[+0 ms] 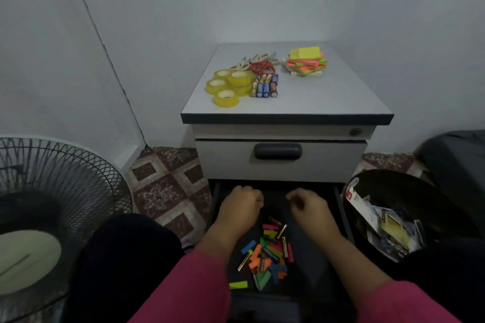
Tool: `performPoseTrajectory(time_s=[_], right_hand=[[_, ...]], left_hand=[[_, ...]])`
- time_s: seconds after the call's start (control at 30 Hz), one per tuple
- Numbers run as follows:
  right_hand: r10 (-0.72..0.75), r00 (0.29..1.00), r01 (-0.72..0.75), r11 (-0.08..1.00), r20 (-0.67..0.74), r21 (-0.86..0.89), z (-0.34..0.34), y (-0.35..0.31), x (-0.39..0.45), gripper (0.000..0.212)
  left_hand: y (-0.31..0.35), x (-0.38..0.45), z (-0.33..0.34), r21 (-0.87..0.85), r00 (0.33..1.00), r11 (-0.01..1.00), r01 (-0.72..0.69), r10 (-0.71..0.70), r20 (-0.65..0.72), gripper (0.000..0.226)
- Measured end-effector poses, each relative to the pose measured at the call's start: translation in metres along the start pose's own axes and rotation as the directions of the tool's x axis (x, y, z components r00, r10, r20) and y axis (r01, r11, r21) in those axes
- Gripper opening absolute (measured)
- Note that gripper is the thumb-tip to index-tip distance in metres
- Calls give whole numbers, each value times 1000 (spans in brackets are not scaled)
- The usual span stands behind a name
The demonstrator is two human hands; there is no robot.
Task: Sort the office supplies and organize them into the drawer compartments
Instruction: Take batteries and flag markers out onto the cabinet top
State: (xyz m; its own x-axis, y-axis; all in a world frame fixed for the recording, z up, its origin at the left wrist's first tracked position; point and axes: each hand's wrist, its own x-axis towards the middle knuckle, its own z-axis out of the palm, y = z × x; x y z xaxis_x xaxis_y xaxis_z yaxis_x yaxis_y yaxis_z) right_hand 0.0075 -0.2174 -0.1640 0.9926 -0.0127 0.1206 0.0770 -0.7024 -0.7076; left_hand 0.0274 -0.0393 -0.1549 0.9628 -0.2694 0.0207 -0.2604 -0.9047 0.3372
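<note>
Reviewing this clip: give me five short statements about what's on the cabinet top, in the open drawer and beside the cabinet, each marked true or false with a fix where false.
1. Rolls of yellow tape lie on the cabinet top. True.
2. The sticky notes sit left of the tape. False: they sit at the right rear of the top.
3. The bottom drawer is pulled open, with mixed coloured strips and batteries inside. True.
4. The left hand and right hand rest on the cabinet top. False: both are down in the open drawer.
5. A fan stands right of the cabinet. False: it stands on the left; a bin stands on the right.
</note>
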Motion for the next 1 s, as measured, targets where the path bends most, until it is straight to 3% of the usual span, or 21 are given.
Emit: performPoseTrajectory(time_s=[0.07,0.17,0.27,0.37,0.63,0.77,1.0], right_hand=[[145,959,-111,983,245,-149,13,15,-15,14],[306,776,-79,914,551,-397,21,18,-31,22],[433,599,-12,845,673,-534,31,20,-42,40],[510,515,-9,807,689,-590,42,28,-47,47],[507,506,7,807,698,-591,51,33,-48,47],[498,527,54,789,689,-612,55,35,-48,47],[472,543,121,774,694,-621,60,37,-49,40]], left_hand=[[-8,-9,14,34,950,991,132,-136,280,26],[-13,-27,32,196,757,961,197,-276,593,39],[-11,-45,51,299,636,943,148,-322,701,59],[-3,-53,66,326,624,940,103,-316,715,57],[15,-53,72,326,655,943,67,-288,699,51],[18,-52,74,315,646,940,132,-323,692,50],[19,-51,72,106,707,959,262,-266,655,45]])
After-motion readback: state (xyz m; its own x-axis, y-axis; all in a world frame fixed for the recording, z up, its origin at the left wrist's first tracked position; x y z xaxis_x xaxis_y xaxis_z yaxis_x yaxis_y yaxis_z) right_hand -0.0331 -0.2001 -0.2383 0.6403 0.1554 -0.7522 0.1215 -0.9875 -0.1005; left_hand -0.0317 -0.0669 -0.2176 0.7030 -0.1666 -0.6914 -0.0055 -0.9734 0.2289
